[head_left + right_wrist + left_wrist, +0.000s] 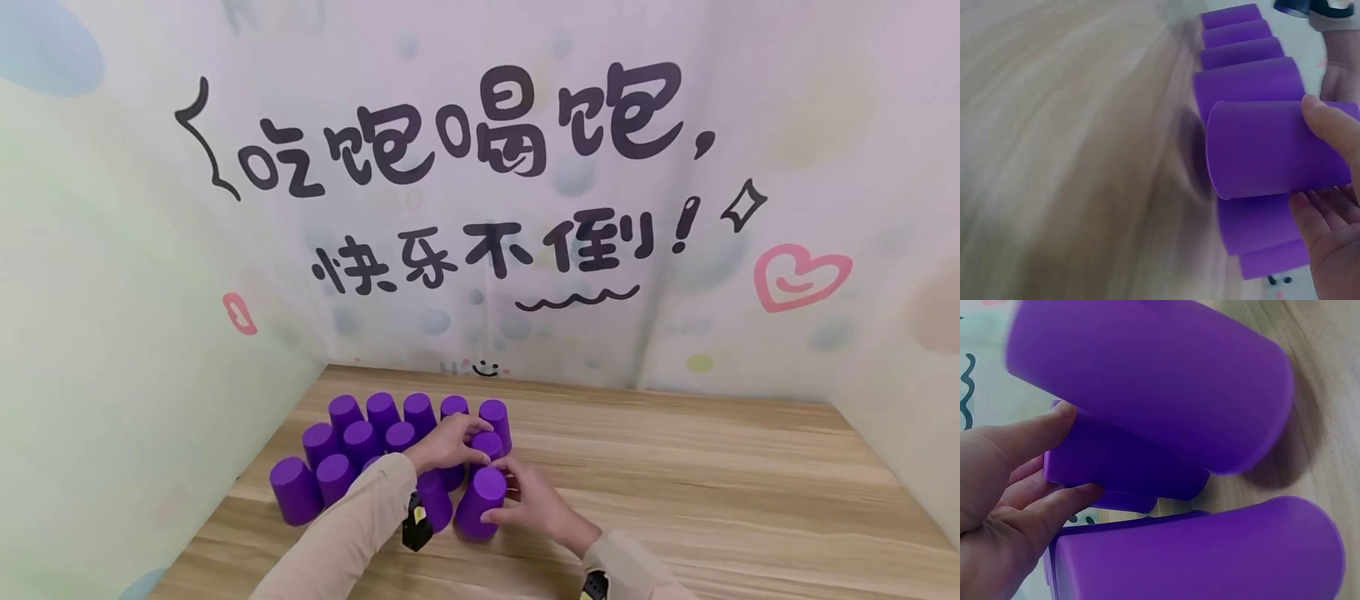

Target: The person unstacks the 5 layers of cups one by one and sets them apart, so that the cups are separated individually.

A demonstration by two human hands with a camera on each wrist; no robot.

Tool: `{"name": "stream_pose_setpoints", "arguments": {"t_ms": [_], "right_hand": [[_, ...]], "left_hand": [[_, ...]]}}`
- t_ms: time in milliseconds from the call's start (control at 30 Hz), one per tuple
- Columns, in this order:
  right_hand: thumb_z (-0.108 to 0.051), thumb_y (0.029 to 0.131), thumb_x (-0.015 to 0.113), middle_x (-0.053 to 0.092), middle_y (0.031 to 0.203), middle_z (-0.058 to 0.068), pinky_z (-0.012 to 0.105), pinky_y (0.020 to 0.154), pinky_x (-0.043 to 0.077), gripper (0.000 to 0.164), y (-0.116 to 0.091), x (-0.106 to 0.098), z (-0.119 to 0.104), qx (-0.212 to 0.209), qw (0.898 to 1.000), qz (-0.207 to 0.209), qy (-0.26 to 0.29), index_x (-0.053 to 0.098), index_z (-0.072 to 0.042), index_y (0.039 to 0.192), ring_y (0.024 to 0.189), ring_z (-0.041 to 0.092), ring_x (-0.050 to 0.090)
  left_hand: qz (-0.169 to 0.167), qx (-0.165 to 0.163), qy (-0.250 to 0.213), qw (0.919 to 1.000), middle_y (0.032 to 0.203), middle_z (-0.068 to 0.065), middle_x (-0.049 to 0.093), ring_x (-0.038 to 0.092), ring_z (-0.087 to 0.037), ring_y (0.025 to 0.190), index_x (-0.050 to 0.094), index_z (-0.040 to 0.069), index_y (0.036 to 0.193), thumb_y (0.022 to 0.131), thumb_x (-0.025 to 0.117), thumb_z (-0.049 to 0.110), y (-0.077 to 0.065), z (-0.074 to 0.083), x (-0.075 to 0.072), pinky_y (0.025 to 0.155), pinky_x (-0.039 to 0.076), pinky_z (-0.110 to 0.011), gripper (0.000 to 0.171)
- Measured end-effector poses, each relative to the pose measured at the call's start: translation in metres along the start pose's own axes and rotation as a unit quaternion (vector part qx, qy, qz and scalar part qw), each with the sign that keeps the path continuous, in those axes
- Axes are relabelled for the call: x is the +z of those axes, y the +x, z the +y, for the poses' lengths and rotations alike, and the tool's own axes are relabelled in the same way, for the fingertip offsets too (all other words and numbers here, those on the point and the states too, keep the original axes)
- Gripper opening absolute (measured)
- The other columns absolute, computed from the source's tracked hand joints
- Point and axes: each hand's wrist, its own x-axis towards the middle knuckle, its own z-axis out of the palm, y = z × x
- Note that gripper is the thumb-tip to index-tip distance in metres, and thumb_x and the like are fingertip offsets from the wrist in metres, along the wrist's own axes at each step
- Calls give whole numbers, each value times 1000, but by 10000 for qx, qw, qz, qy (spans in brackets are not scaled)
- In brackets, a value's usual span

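Note:
Upside-down purple cups stand close together in rows. My right hand [536, 502] grips the front cup at the right end [478, 510], thumb on one side and fingers on the other; in the right wrist view this cup [1266, 150] lies between thumb and fingers, its rim beside a shadow on the table. My left hand [447, 443] reaches over the rows and holds the cup just behind [489, 445] near its top. In the left wrist view, thumb and fingers pinch that darker cup [1122, 453], partly hidden by the front cup [1154, 381].
More purple cups [294, 490] stand to the left, some hidden under my left forearm. A cup [495, 421] stands at the back right. The wooden table [675, 483] extends right, with a printed cloth wall [525, 333] behind. Each wrist wears a black device [417, 523].

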Motion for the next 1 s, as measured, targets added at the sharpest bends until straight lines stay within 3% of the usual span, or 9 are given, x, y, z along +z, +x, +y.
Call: {"name": "stream_pose_setpoints", "arguments": {"t_ms": [233, 567, 733, 1000], "right_hand": [[-8, 68, 76, 56, 103, 15, 26, 77, 49, 50, 3, 14, 21, 138, 9998, -26, -161, 48, 5, 108, 92, 27, 58], [-11, 68, 76, 57, 101, 15, 25, 76, 50, 50, 2, 22, 25, -110, 9990, 214, -365, 50, 6, 108, 91, 26, 59], [-13, 69, 76, 57, 104, 16, 23, 77, 49, 53, 3, 21, 23, 25, 9992, 104, -381, 49, 6, 110, 92, 25, 58], [-19, 71, 74, 54, 112, 22, 42, 82, 47, 66, -6, -2, 17, 174, 9983, -128, -539, 43, 9, 122, 99, 35, 54]], "left_hand": [[49, -36, 30, 10000, 110, -20, 57, 55, -30, 102, 55, -6, 113, 73, 71, 8, 0, -1, 2, 84, 46, -37, 45], [52, -51, 99, 9999, 110, -21, 57, 55, -30, 102, 55, -6, 113, 74, 71, 8, 1, 1, 1, 85, 45, -39, 44], [57, -226, 122, 9997, 112, -19, 56, 54, -30, 103, 54, -3, 114, 75, 70, 10, -1, 2, 1, 86, 44, -39, 43], [-119, -229, 91, 9996, 115, -19, 54, 50, -31, 107, 49, -4, 119, 78, 68, 12, -4, 6, -2, 90, 41, -41, 48]]}}
